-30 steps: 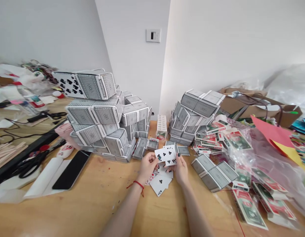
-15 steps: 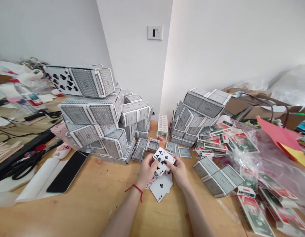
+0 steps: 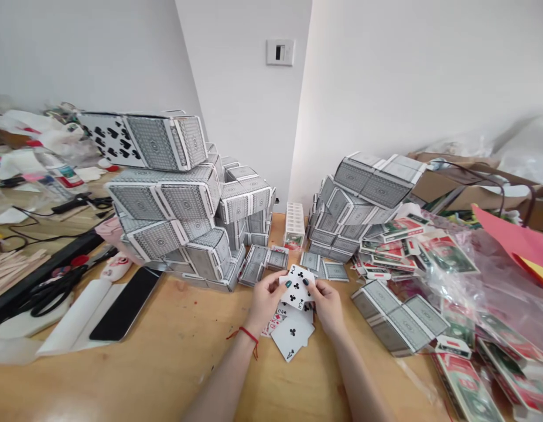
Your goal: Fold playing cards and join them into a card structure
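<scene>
Between my two hands are playing cards (image 3: 296, 286), the front one face up and marked 3 of clubs. My left hand (image 3: 267, 298) pinches their left side, thumb on the face; my right hand (image 3: 324, 300) grips the right side the same way. How many cards lie behind the front one, I cannot tell. Below them on the table is a loose pile of face-up cards, with an ace of clubs (image 3: 292, 333) on top. Beyond my fingers, small flat blocks of folded cards (image 3: 253, 264) lie between two stacked structures.
A tall stack of grey card-back blocks (image 3: 183, 196) stands left, a lower stack (image 3: 359, 181) right. A separate block (image 3: 398, 316) sits right of my hand, near red-green card boxes (image 3: 468, 387). Left are a black phone (image 3: 124, 305), scissors (image 3: 55, 293) and a bottle (image 3: 64, 173).
The fanned cards in my hands have been drawn together, so the 4 behind no longer shows and the 3 of clubs stands more upright. The whole view has shifted slightly.
</scene>
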The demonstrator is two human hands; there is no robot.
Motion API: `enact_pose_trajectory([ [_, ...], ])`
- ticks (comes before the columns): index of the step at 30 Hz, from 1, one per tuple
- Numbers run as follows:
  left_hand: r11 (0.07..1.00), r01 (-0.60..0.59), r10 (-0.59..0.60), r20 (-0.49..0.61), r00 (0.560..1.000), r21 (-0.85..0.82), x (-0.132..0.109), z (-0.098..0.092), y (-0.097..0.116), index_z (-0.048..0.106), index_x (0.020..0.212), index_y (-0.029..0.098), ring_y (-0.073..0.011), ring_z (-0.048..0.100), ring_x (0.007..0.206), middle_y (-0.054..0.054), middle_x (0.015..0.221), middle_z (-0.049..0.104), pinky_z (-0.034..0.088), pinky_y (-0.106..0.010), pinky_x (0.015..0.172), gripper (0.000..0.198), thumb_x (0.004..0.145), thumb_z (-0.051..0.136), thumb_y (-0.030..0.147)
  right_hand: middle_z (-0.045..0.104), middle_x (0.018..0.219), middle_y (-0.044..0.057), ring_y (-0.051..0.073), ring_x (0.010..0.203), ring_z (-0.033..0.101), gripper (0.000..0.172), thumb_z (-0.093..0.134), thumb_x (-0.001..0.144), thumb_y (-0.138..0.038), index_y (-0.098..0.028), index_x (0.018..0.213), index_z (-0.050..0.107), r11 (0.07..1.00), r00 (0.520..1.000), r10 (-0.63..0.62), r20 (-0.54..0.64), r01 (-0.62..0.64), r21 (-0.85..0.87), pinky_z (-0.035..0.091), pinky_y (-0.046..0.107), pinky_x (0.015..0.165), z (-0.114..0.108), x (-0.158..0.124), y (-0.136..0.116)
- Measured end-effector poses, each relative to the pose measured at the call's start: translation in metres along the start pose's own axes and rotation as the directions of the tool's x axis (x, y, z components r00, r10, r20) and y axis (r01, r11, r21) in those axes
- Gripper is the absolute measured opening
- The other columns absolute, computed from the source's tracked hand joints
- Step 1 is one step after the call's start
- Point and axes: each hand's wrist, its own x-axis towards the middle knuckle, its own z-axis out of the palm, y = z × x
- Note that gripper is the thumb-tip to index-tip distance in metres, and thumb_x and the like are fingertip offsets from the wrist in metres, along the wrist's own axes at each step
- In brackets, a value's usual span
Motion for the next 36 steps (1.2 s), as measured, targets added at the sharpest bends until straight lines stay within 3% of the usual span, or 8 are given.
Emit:
enact_pose_trajectory([
  [3, 0.999, 0.031, -0.030, 0.032, 0.999, -0.030, 0.001, 0.000, 0.000, 0.056, 0.106, 0.013, -0.0172, 0.059, 0.078, -0.008, 0.088, 0.065, 0.047, -0.027, 0.067, 0.041, 0.069, 0.059, 0.030, 0.048, 0.046, -0.003, 0.010, 0.038, 0.039, 0.035, 0.059, 0.065, -0.051, -0.016, 0.067, 0.057, 1.000, 1.000, -0.009, 0.020, 0.009, 0.007, 0.029, 0.022, 0.037, -0.002, 0.001, 0.001],
  [7, 0.998, 0.012, -0.014, 0.025, 1.000, 0.063, 0.002, -0.002, 0.002, 0.065, 0.086, 0.013, -0.0180, 0.059, 0.075, -0.008, 0.084, 0.067, 0.047, -0.026, 0.063, 0.028, 0.071, 0.056, 0.034, 0.049, 0.045, -0.003, 0.011, 0.039, 0.042, 0.034, 0.061, 0.065, -0.051, -0.017, 0.067, 0.054, 0.999, 0.997, -0.050, 0.060, 0.050, 0.010, 0.033, 0.022, 0.038, -0.003, 0.002, 0.000],
  [15, 0.989, -0.022, 0.022, 0.006, 1.000, 0.147, 0.003, -0.003, -0.001, 0.063, 0.077, 0.012, -0.0131, 0.054, 0.060, -0.004, 0.069, 0.064, 0.042, -0.022, 0.054, 0.024, 0.069, 0.057, 0.034, 0.046, 0.038, -0.003, 0.010, 0.034, 0.039, 0.040, 0.051, 0.070, -0.056, -0.018, 0.060, 0.049, 0.994, 0.995, -0.039, 0.094, 0.048, -0.097, 0.028, 0.021, 0.034, 0.002, -0.002, -0.002],
  [19, 0.992, -0.011, 0.012, -0.009, 1.000, 0.128, 0.004, -0.002, -0.001, 0.062, 0.080, 0.012, -0.0129, 0.053, 0.060, -0.004, 0.070, 0.063, 0.042, -0.021, 0.053, 0.025, 0.067, 0.060, 0.034, 0.046, 0.040, -0.004, 0.010, 0.035, 0.038, 0.036, 0.057, 0.067, -0.053, -0.017, 0.068, 0.053, 0.990, 0.993, -0.050, 0.106, 0.063, -0.123, 0.027, 0.020, 0.034, 0.003, -0.003, -0.003],
  [24, 0.995, 0.002, 0.000, -0.016, 1.000, 0.101, 0.004, -0.002, 0.000, 0.063, 0.081, 0.012, -0.0132, 0.052, 0.062, -0.004, 0.073, 0.063, 0.040, -0.021, 0.053, 0.030, 0.072, 0.053, 0.039, 0.043, 0.039, -0.005, 0.008, 0.035, 0.036, 0.037, 0.056, 0.067, -0.053, -0.017, 0.060, 0.050, 0.990, 0.993, -0.072, 0.096, 0.084, -0.117, 0.027, 0.020, 0.035, 0.001, -0.003, -0.005],
  [30, 0.988, -0.004, 0.011, -0.046, 0.999, 0.155, 0.003, -0.003, 0.000, 0.065, 0.082, 0.012, -0.0106, 0.046, 0.052, 0.000, 0.058, 0.058, 0.035, -0.020, 0.048, 0.033, 0.073, 0.051, 0.041, 0.041, 0.040, -0.006, 0.009, 0.036, 0.036, 0.038, 0.053, 0.068, -0.055, -0.018, 0.065, 0.051, 0.993, 0.986, -0.056, 0.154, 0.071, -0.095, 0.026, 0.020, 0.036, -0.003, 0.001, 0.002],
  [36, 0.988, -0.040, 0.045, -0.031, 0.999, 0.147, 0.005, -0.004, -0.002, 0.066, 0.087, 0.015, -0.0141, 0.054, 0.064, -0.004, 0.078, 0.066, 0.041, -0.021, 0.055, 0.029, 0.073, 0.053, 0.035, 0.042, 0.043, -0.006, 0.008, 0.037, 0.033, 0.034, 0.054, 0.068, -0.051, -0.018, 0.072, 0.054, 0.996, 0.981, -0.042, 0.191, 0.057, -0.072, 0.024, 0.020, 0.037, -0.006, 0.004, 0.008],
])
